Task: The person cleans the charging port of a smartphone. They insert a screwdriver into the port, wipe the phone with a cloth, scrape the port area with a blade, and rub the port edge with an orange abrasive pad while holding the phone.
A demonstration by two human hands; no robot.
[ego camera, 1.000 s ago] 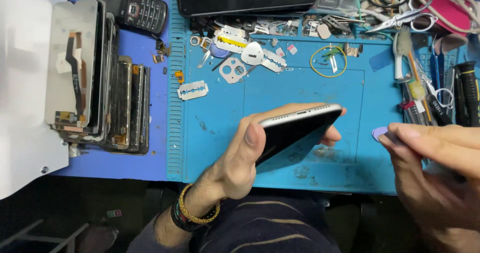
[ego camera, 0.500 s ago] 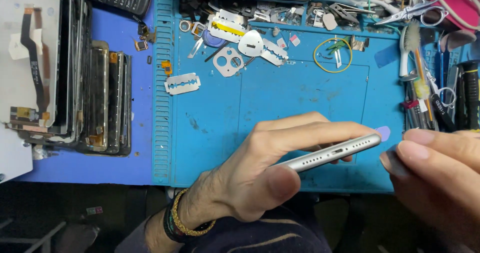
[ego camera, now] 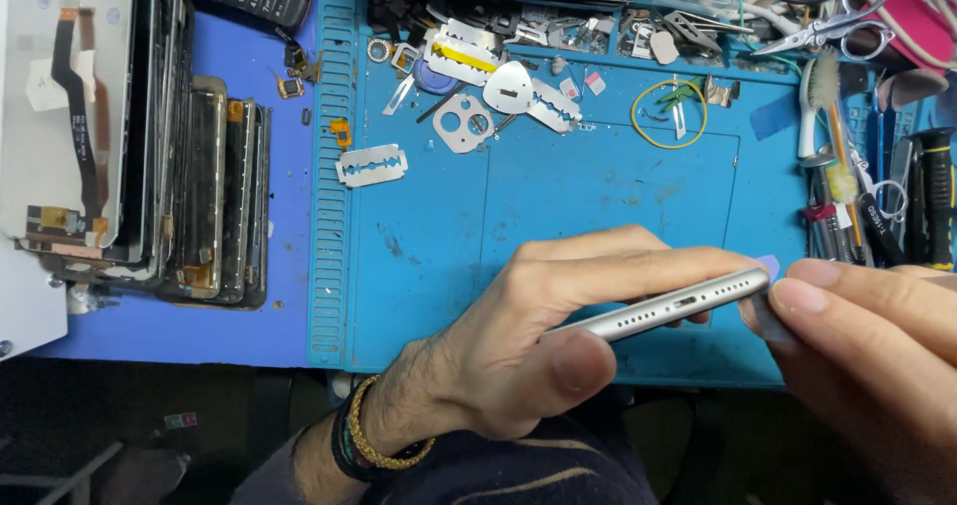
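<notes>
My left hand (ego camera: 538, 345) grips a silver phone (ego camera: 678, 304) edge-up, low and right of centre, its port and holes showing, while my right hand (ego camera: 867, 355) pinches a purple pick (ego camera: 769, 266) at its corner.

Your view is bright and evenly lit from overhead, with strong colours on the blue mat (ego camera: 598, 196). Shadows are soft and short beneath your left hand (ego camera: 538, 345). Glare shows on the razor blade (ego camera: 371, 165) and the phone (ego camera: 678, 304) edge. Your right hand (ego camera: 877, 365) is slightly blurred at the frame edge. The lower strip is dim.
</notes>
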